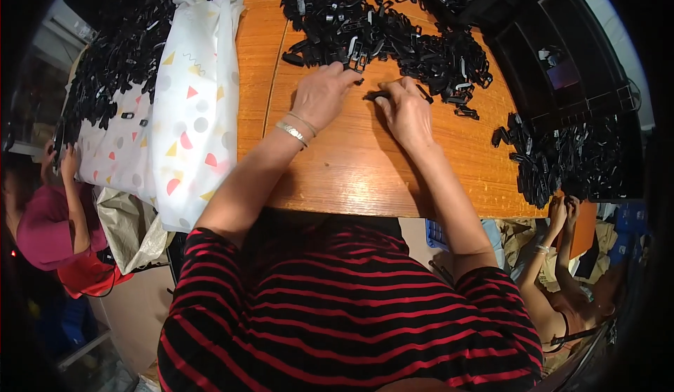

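Note:
My left hand (321, 98), with bracelets at its wrist, is at the near edge of a heap of small black plastic pieces (372, 30). Its fingers are closed in a pinch on one small black piece (359, 81), mostly hidden by the fingertips. Just beyond them lies a frame-shaped black piece (357, 60), looking like a buckle. To the right, my right hand (409, 114) has its thumb and fingers closed on a slim black piece (376, 95) that points left toward my left hand. Another narrow black piece (424, 93) shows beside its knuckles.
The wooden table (330, 174) lies under both hands. A white patterned cloth (191, 132) covers its left side, with another black heap (126, 55) beyond. At right are a black bin (562, 62) and more pieces (554, 157). Co-workers' hands (69, 161) are at left and right.

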Tool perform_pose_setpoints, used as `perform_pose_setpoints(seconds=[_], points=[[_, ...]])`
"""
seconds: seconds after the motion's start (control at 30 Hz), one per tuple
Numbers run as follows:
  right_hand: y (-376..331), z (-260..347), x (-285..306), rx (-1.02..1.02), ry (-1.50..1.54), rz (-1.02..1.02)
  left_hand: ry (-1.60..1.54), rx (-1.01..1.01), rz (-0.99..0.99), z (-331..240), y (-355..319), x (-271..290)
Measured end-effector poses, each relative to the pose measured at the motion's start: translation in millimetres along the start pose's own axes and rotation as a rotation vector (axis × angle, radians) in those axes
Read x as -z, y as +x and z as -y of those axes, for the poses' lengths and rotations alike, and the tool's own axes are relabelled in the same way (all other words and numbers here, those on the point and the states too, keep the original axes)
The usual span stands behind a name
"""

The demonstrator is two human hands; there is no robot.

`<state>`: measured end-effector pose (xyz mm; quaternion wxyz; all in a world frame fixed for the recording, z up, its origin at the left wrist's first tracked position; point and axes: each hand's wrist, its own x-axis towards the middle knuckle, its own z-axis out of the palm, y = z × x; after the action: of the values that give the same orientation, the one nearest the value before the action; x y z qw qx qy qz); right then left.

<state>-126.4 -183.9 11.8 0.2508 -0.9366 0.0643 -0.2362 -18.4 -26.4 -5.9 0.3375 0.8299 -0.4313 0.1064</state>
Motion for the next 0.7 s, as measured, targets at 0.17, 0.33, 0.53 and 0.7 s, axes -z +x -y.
perform_pose_setpoints(seconds=[0.17,0.33,0.53,0.7], points=[[2,-17,-11,0.053,-0.089,0.096,0.254,-0.245,0.108,14,24,-14],[-7,-14,-7,0.072,0.017,0.189,0.34,-0.378,0.125,15,39,-19],[-28,-8,-6,0.099,-0.053,0.164,0.129,-0.216,-0.002,7,18,-17],[-19,-5,-2,-0.147,0.042,0.022,-0.768,0.43,0.145,-24,-19,-10]])
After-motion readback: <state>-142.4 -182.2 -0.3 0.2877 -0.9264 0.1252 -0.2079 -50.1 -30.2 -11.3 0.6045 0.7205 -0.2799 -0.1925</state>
